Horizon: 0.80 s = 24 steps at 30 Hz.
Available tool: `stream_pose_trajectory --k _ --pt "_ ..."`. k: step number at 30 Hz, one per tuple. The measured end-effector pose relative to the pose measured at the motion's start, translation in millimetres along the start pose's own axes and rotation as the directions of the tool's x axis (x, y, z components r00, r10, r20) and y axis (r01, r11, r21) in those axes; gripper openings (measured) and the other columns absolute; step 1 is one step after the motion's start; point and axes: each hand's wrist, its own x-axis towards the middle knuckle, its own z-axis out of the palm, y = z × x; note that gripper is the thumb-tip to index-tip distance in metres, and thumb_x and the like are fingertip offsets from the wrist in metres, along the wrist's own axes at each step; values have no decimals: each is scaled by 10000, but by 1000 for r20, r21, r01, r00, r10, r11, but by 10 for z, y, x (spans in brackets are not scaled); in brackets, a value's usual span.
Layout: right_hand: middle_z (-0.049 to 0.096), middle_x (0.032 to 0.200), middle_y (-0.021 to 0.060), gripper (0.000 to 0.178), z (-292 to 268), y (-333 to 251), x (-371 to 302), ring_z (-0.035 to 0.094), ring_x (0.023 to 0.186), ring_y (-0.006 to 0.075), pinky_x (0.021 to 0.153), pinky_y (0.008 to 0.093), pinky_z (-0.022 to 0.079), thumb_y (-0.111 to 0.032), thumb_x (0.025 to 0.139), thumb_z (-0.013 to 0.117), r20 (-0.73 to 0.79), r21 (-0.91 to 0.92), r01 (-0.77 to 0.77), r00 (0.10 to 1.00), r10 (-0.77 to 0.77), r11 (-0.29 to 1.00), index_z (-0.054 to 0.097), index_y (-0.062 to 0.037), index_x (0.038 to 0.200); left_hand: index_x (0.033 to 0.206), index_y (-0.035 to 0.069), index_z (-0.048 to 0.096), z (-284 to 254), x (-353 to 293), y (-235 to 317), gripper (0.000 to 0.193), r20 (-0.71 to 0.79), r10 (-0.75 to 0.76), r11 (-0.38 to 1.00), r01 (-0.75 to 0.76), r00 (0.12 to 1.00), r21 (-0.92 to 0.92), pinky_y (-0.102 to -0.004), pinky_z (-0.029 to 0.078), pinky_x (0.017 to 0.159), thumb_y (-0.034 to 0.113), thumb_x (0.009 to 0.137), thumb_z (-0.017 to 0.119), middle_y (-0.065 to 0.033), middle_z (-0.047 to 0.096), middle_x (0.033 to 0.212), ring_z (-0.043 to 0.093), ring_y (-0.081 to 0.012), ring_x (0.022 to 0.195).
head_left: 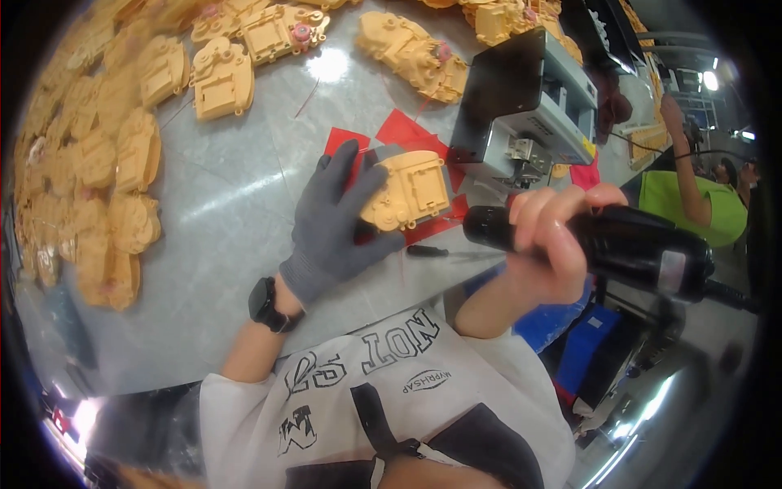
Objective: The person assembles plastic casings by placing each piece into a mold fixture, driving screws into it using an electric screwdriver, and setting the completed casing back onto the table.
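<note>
Near the front edge of the counter [236, 244]: yellow housing [422, 191], black tool [639, 240].
Left hand's [330, 232] fingers grip the first, perhaps for steadiness; right hand's [554, 248] fingers wrap the second.

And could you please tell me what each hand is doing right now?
Left hand: gloved, holding a yellow-orange plastic part between thumb and fingers.
Right hand: ungloved, closed around a black corded handheld tool.

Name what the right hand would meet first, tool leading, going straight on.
Leading with its black tool, the right hand would likely meet the yellow casing in the left hand; depth is unclear.
</note>
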Motion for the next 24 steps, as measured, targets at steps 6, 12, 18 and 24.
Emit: stream_pose_trajectory --k 6,12,18,24 --pt "464 598 58 420 111 135 -2 440 444 155 440 303 389 -2 706 541 1 -63 -54 999 54 997 350 -37 1080 1209 91 486 -54 -5 -65 732 70 71 996 -74 995 41 -439 385 948 307 574 779 -234 424 1262 478 -377 1115" --pt "469 611 50 416 140 183 14 445 459 152 459 299 389 -10 716 578 -62 -97 -111 993 105 989 352 -53 1063 1188 88 497 -55 -7 -78 700 90 61 998 -61 994 2 -453 378 944 281 573 772 -193 480 1206 512 -346 1052" --pt "478 621 62 406 186 218 -45 448 467 156 443 294 385 15 712 590 8 -70 -81 997 81 994 344 -69 1024 1166 93 518 -90 10 -105 664 138 64 997 -59 988 -41 -443 392 927 250 572 769 -190 487 1191 518 -345 1043" --pt "477 629 64 424 154 204 -39 453 480 159 458 290 394 17 719 591 37 -92 -70 997 73 993 328 -77 1038 1114 109 561 -83 67 -97 608 110 70 994 -60 991 -94 -427 414 843 215 552 768 -186 484 1172 522 -344 974"
